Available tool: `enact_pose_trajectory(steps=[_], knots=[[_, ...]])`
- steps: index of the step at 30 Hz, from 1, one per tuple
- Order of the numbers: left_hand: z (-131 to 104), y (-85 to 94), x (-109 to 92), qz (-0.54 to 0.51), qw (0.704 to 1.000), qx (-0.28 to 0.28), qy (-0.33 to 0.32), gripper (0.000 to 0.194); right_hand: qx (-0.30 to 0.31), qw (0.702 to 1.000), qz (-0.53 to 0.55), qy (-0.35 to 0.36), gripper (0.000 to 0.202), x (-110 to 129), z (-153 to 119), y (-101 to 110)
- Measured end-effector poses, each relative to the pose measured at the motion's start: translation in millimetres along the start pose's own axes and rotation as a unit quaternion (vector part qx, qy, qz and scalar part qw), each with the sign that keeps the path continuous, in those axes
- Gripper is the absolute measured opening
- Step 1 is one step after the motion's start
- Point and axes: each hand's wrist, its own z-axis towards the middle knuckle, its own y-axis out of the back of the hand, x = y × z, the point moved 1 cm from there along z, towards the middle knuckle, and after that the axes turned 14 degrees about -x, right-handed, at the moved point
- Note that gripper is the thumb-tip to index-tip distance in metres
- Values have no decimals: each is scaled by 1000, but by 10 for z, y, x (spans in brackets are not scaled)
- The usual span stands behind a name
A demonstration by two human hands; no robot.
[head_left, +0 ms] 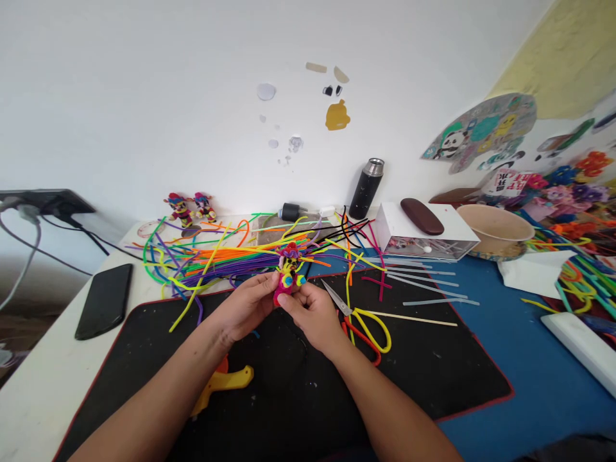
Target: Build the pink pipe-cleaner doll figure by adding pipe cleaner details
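Note:
Both hands hold a small pipe-cleaner doll upright over the black mat. It has a red and purple head, yellow and blue tips and a magenta lower body. My left hand grips the doll's left side, thumb against it. From the right, my right hand pinches the lower body with thumb and fingers. Just beyond lies a bundle of coloured pipe cleaners. Scissors with yellow and orange handles rest open beside my right hand. A yellow plastic tool is partly hidden by my left forearm.
Two similar dolls stand by the wall. A phone lies on the left. At the back are a black thermos and a white box with a brown case on top. Translucent sticks and a beige bowl are on the right.

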Motion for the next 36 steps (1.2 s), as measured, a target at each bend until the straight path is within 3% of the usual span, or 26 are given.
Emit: enact_pose_trajectory(steps=[36], knots=[[19, -20, 63, -37, 998, -40, 9, 35, -6, 1000, 9, -3, 49, -15, 20, -2]])
